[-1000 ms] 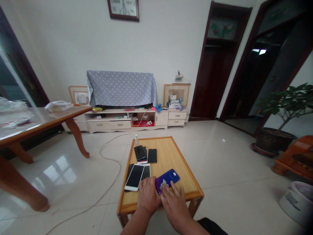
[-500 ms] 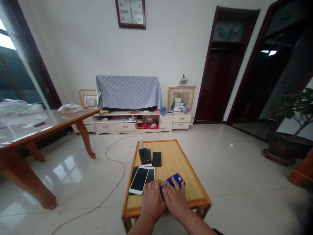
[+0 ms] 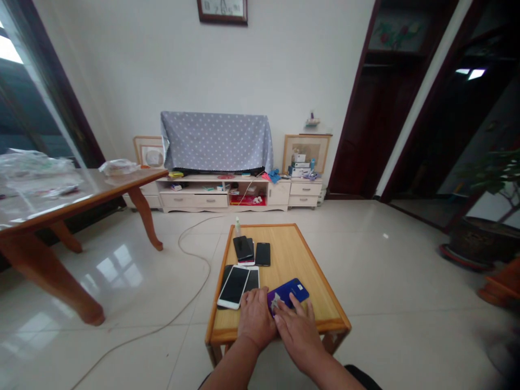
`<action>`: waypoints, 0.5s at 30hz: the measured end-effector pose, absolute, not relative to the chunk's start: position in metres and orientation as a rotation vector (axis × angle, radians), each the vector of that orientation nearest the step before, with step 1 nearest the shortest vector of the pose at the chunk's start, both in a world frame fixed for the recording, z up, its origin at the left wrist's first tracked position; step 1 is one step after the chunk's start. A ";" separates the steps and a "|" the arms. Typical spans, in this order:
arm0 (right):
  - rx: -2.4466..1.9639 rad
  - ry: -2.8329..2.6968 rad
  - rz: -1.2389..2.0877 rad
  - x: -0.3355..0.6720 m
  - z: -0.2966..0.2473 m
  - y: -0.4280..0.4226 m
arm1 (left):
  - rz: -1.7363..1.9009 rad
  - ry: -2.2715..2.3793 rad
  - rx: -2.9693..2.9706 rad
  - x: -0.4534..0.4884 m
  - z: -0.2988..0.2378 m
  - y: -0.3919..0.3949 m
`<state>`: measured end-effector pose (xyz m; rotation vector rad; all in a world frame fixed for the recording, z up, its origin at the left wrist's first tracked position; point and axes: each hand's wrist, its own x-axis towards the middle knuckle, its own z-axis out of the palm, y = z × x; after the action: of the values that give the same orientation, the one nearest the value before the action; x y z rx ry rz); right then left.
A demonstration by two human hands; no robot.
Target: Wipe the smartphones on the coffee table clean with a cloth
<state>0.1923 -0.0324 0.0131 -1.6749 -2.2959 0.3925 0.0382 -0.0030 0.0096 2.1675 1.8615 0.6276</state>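
The step in hand seems to be a rub-down of the blue phone (image 3: 298, 288), which is lying back up on the near part of the counter (image 3: 284, 238). A crumpled whitish scrap (image 3: 277, 300), perhaps a tissue, is sitting on its purple end, and the right hand (image 3: 297, 329) is resting its fingertips at the scrap. That hand is spreading its fingers over the phone rather than clenching. The left hand (image 3: 255, 318) is holding its fingers close together by the phone's purple end, seemingly bracing it; its thumb and palm are hiding from view, so whether it is gripping cannot be told. The next move seems to be calling for light, even pressure on the scrap while the left hand is keeping the phone from sliding.

The phone is lying slantwise, its purple end reaching in between the hands, its blue end pointing away beyond the right hand's fingers. Just beyond the left hand, a white phone (image 3: 234, 287) is overlapping others. Farther back, a black phone (image 3: 262, 254) is lying beside a small stack (image 3: 242, 247), and a bottle (image 3: 238, 227) is standing behind that stack.
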 end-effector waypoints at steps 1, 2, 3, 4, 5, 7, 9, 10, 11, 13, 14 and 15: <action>-1.679 -2.290 0.399 0.194 0.014 -0.035 | 0.623 1.860 2.168 0.038 0.009 -0.003; -1.682 -2.284 0.407 0.195 0.014 -0.035 | 0.615 1.859 2.170 0.038 0.009 -0.002; -1.682 -2.279 0.413 0.193 0.016 -0.033 | 0.605 1.859 2.174 0.038 0.008 -0.002; -1.675 -2.277 0.419 0.190 0.017 -0.029 | 0.596 1.860 2.182 0.038 0.007 -0.002; -1.665 -2.276 0.423 0.186 0.019 -0.025 | 0.589 1.861 2.191 0.038 0.007 -0.001; -1.648 -2.272 0.427 0.177 0.024 -0.015 | 0.586 1.860 2.209 0.038 0.005 -0.001; -1.648 -2.270 0.428 0.171 0.027 -0.009 | 0.597 1.857 2.220 0.038 0.004 -0.001; -1.651 -2.271 0.426 0.171 0.028 -0.008 | 0.607 1.859 2.217 0.038 0.003 -0.001; -1.654 -2.274 0.422 0.172 0.028 -0.010 | 0.617 1.865 2.209 0.038 0.002 -0.001; -1.652 -2.285 0.404 0.178 0.026 -0.018 | 0.631 1.881 2.189 0.037 0.001 -0.002; -1.649 -2.289 0.393 0.182 0.024 -0.023 | 0.633 1.885 2.183 0.037 0.000 -0.001; -1.648 -2.289 0.382 0.186 0.021 -0.027 | 0.631 1.886 2.183 0.037 0.000 -0.001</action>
<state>0.1862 -0.0274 0.0213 -1.6482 -2.2891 0.3818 0.0372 -0.0014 0.0001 2.1834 1.8858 0.6311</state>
